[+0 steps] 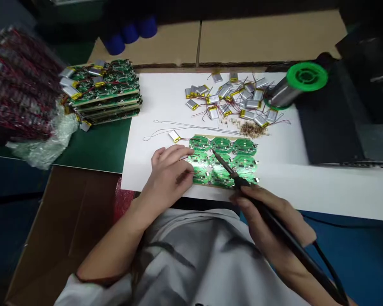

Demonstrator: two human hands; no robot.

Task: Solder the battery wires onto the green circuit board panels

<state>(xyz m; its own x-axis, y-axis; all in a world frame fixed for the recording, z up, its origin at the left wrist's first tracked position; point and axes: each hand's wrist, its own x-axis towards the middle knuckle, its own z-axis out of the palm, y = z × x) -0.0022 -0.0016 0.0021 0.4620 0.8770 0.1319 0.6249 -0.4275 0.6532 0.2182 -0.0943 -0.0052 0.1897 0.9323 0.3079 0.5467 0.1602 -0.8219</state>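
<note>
My left hand (167, 170) curls over the left edge of a panel of round green circuit boards (221, 159), which lies on a white paper sheet (156, 102). My right hand (261, 208) grips a black soldering iron (268, 212), its metal tip touching the panel's middle. Several silver pouch batteries (230, 95) with thin wires lie scattered beyond the panel, and a single one (174, 136) sits near its top left corner. A spool of solder wire (301, 80) with a green flange lies on its side at the far right of the sheet.
A stack of circuit boards (102, 91) stands on a green mat (92, 144) at left, beside a bundle of red-wired boards (19, 80) and bubble wrap (44, 144). A cardboard box (67, 212) sits below left. A black mat (328, 114) lies at right.
</note>
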